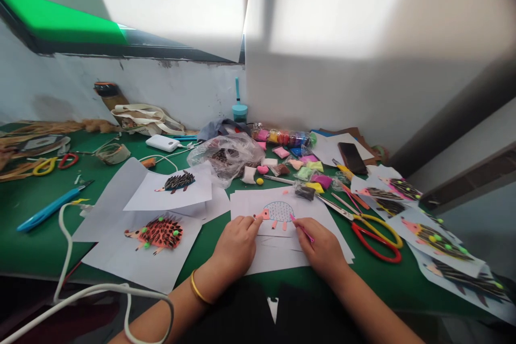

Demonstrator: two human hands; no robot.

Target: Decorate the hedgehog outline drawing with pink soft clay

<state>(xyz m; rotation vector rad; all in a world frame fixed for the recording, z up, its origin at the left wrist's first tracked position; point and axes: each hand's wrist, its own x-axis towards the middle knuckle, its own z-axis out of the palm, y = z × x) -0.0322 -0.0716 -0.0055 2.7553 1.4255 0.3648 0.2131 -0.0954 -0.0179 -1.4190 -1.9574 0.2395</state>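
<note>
My right hand (320, 250) grips a thin pink stick (305, 232), its tip on a paper sheet (318, 250). The sheet bears a hedgehog picture (278, 212) with a pencilled, dotted grey body, a pink clay face and pink clay feet. My left hand (236, 244) rests on the sheet's left part, its fingers curled and holding nothing, their tips close to the pink face. A gold bangle (198, 288) circles my left wrist.
Large orange-handled scissors (377, 236) lie right of my hands, beside several finished hedgehog sheets (437, 242). Clay packets (310, 172), a plastic bag (226, 158), a phone (352, 157), a blue craft knife (52, 209) and a white cable (62, 247) occupy the green table (40, 247).
</note>
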